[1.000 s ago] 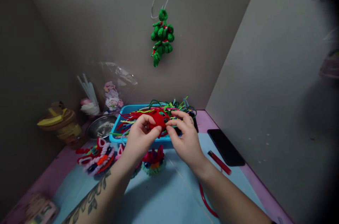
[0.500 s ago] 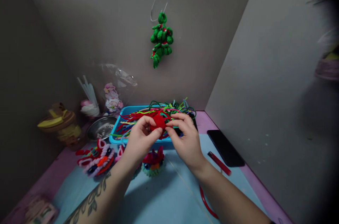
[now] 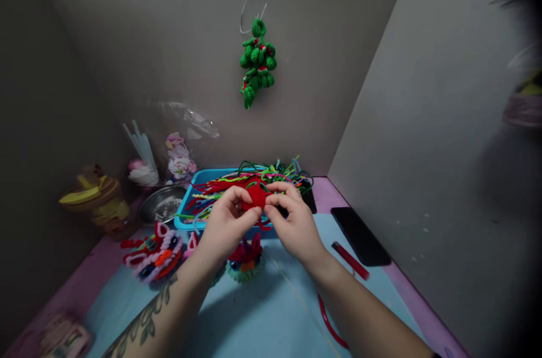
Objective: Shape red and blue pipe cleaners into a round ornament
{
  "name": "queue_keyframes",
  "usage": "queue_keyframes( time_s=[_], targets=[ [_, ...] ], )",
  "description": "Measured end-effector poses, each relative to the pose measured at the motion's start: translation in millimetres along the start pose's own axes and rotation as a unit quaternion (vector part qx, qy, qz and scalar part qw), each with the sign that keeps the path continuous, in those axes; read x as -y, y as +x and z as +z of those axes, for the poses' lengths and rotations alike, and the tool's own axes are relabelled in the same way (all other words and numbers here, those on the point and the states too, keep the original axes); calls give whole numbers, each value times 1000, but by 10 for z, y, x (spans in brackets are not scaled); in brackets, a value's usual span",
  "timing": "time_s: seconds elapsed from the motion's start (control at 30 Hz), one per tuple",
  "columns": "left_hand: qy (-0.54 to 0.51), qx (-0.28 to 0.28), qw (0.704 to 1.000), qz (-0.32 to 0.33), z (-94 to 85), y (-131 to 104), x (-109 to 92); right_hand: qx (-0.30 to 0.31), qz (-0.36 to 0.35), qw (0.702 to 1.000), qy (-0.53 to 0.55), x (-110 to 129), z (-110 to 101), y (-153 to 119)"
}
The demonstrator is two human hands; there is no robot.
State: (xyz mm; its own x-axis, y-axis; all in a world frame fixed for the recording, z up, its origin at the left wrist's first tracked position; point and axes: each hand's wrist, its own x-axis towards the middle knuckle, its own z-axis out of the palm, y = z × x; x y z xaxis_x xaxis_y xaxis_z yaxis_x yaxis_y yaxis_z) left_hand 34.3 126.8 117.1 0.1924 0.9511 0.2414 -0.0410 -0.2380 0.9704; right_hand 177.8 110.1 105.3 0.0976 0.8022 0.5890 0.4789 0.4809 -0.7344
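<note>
Between my two hands, above the front rim of a blue tray (image 3: 186,226), is a small red fuzzy piece (image 3: 256,196). A red strand hangs below it. My left hand (image 3: 231,217) pinches its left side between thumb and fingers. On the other side, my right hand (image 3: 292,217) grips its edge with thumb and fingertips. The tray holds many coloured fuzzy strands (image 3: 224,182), mostly red and green near the hands. Just below my hands sits a small fuzzy figure (image 3: 244,261) in red and mint; another is partly hidden behind my left wrist.
A larger pink and red fuzzy figure (image 3: 154,253) lies at left, near a metal bowl (image 3: 161,205) with small white bits and a brown cup (image 3: 105,200). Rightward lie a black phone (image 3: 359,236) and a red stick-like tool (image 3: 351,260). Green crocheted pieces (image 3: 257,64) hang on the partition.
The red piece has turned and shifted slightly to the right between my fingers, and its red strand now shows below. My right fingers have drawn in closer to it.
</note>
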Motion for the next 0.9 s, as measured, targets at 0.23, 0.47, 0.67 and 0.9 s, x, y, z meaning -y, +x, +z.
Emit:
queue_keyframes(
  time_s=[0.23, 0.47, 0.67, 0.9],
  targets=[
    [-37, -43, 998, -5, -13, 50, 32, -23, -59, 998, -8, -3, -139, 50],
    [-87, -78, 993, -7, -29, 81, 102, 75, -218, 972, -44, -6, -69, -25],
    [-91, -71, 993, -8, -22, 75, 123, 60, -217, 973, -50, 2, 5, -52],
    [11, -11, 1000, 16, -22, 72, 75, 58, -188, 980, 11, 64, -68, -34]
  ],
)
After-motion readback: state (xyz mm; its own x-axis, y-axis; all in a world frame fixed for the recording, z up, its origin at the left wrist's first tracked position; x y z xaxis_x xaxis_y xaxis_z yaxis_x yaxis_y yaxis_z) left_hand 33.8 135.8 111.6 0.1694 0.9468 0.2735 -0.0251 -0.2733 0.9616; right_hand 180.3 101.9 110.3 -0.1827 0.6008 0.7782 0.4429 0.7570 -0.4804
